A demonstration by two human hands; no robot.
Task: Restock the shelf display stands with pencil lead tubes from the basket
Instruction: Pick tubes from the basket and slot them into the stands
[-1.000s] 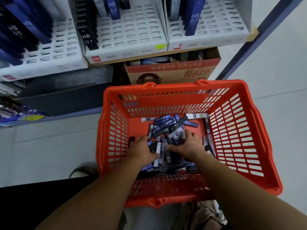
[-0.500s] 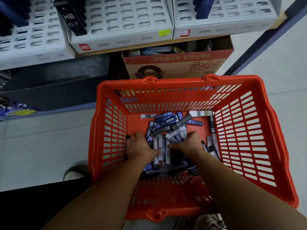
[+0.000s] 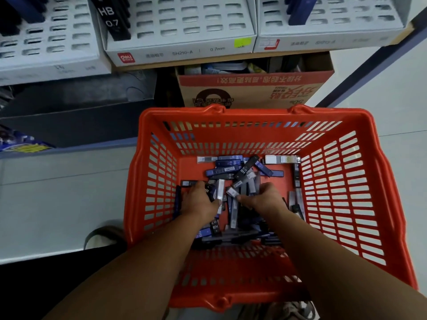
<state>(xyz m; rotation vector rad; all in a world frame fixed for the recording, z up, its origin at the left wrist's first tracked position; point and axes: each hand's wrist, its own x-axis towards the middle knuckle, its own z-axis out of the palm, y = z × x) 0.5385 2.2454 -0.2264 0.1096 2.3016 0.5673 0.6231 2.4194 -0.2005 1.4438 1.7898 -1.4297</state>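
- Hands: left hand point(image 3: 199, 199) curls round small blue-black plastic pencil lead tubes point(image 3: 225, 169); right hand point(image 3: 263, 197) lies curled on them, grip hidden.
- Tubes heaped beneath both hands, inside orange slotted plastic basket point(image 3: 254, 113).

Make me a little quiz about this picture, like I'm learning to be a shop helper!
1. True or false: the left hand and the right hand are both among the pencil lead tubes inside the orange basket.
2. What size is printed on the black tube standing in the middle display stand? A) 0.7 B) 0.3 C) 0.9
3. Fill in: the cardboard box sits ___ that display stand.
Key: 1 true; 2 A; 3 below.
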